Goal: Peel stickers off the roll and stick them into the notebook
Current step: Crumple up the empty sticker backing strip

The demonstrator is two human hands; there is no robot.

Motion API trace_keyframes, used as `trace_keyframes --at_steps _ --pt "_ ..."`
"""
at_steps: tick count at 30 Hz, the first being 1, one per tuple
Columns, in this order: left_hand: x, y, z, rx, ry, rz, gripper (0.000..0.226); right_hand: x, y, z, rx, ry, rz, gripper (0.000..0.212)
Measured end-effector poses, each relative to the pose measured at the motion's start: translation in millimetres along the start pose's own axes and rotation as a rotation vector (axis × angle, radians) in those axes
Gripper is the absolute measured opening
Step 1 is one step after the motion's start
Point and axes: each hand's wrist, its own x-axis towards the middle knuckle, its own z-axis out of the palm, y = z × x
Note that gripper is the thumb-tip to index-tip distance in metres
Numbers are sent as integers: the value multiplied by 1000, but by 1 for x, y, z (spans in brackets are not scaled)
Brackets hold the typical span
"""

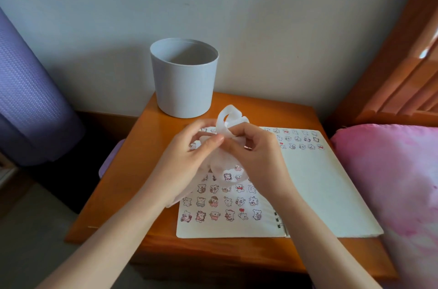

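Pinching white sticker strip (pixel 220 163) from both sides: left hand (pixel 189 153) at 9 o'clock, right hand (pixel 256 153) at 3. Held above open notebook (pixel 320 194), over left page crowded with stickers (pixel 214 202). Spent backing (pixel 231 115) curling at 12, toward grey bin (pixel 184 80). Risks: tearing sticker through hasty peel; loose loops tangling, self-sticking; crooked landing overlapping neighbours.
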Motion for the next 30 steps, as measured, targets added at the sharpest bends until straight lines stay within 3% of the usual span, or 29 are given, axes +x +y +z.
trace_keyframes --at_steps 5,10,15,19,23,26,30 --pt "0 0 -4 -171 1 -96 51 1 1 2 -57 4 8 9" --pt "-1 4 1 -233 42 -104 22 0 1 6 -115 -24 -44 7" --pt "2 6 -1 -170 157 -57 14 -5 -4 3 -138 -123 -75 17" --pt "4 4 -7 -96 215 -29 12 -7 -4 -2 72 -169 -21 24" --pt "5 2 -11 111 220 38 11 -4 -7 -11 123 -163 69 31" --pt "5 -1 -11 218 177 13 11 -3 -2 -14 33 -87 90 40" --pt "3 3 -7 299 173 19 17 -2 -4 -13 0 1 39 28"
